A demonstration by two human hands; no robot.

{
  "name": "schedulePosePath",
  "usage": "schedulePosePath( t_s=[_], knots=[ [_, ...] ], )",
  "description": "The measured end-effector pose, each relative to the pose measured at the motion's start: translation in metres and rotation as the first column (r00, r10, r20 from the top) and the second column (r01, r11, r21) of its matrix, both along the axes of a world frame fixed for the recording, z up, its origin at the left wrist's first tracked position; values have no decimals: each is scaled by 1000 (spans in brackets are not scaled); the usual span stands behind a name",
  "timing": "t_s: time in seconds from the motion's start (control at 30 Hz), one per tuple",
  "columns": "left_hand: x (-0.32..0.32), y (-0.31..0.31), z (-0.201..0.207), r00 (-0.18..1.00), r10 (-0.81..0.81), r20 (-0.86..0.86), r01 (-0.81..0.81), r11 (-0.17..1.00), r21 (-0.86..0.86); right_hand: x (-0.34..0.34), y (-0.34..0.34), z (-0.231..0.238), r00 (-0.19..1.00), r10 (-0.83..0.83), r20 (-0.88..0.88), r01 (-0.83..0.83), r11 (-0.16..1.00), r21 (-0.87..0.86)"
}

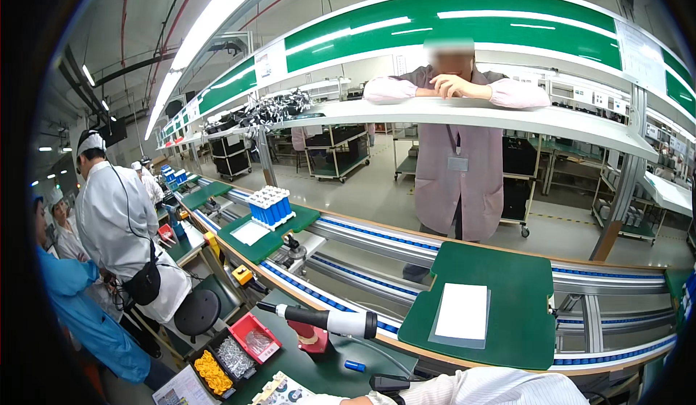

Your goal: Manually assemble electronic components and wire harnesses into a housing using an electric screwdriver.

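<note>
A white-sleeved forearm, my right by its entry from the lower right, lies along the bottom edge; only a sliver of my right hand (pixel 357 401) shows, its fingers cut off by the frame. My left hand is out of view. Near the right hand are a cream plate-like part (pixel 281 389) with round metallic spots and a small blue cylinder (pixel 354 366) lying on the green bench (pixel 279 361). Beyond them a black-and-white power screwdriver (pixel 319 320) rests on a red holder (pixel 310 338). A black object (pixel 389 383) sits against the sleeve.
Left of the screwdriver stand a red bin (pixel 255 337), a bin of silver pieces (pixel 235 358) and a bin of yellow parts (pixel 212 372). Along the conveyor (pixel 377 240) sit a green pallet (pixel 516 311) with paper and blue cells (pixel 270 207) in white holders. A person leans on the shelf (pixel 464 112) opposite.
</note>
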State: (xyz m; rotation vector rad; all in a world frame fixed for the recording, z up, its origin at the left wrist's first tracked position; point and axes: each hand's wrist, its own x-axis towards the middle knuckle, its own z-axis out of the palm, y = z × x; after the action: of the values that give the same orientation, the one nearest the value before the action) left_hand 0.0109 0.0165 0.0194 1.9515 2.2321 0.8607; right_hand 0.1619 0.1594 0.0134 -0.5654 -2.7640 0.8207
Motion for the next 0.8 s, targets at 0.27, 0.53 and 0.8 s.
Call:
schedulePosePath(
  t_s=[0.27, 0.53, 0.8],
  knots=[
    [-4, -11, -1, 993, 57, 108, -47, 995, -93, 0, 7, -20, 979, 58, -195, -83, 989, -125],
    [-9, -6, -2, 985, 98, 139, -85, 992, -98, -7, 8, -40, 933, 106, -344, -146, 985, -93],
    [-15, -9, -2, 982, 129, 135, -119, 990, -78, -12, 1, -31, 978, 12, -208, -48, 985, -169]
  ],
)
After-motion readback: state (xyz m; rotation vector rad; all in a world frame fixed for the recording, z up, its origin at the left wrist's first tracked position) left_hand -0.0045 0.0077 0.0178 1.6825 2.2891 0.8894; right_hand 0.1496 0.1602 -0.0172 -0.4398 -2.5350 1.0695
